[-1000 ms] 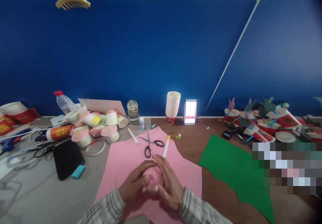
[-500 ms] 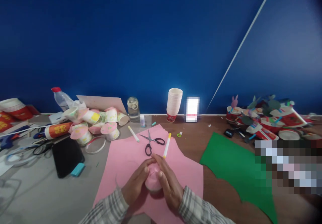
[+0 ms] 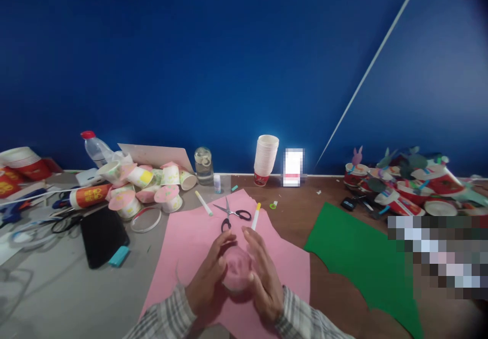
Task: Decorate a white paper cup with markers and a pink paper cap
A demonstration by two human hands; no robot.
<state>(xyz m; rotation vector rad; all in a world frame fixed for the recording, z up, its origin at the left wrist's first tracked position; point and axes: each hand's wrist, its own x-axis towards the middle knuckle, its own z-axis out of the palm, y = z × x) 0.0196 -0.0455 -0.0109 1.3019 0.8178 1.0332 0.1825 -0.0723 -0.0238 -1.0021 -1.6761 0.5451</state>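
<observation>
One round, pink-topped, cup-like piece (image 3: 236, 273) sits between the person's two bare hands, over a large pink paper sheet (image 3: 183, 242). The left hand (image 3: 208, 278) and right hand (image 3: 265, 278) curve along its sides, fingers extended; whether either grips it, I cannot tell. Half a second ago the fingertips nearly met beyond it; now a gap parts them. One pair of black-handled metal scissors (image 3: 227, 212) and two slim white markers (image 3: 204, 203) lie past the fingertips. Brown tabletop (image 3: 292, 219) separates the pink sheet's right edge from one scalloped green sheet (image 3: 354, 257).
</observation>
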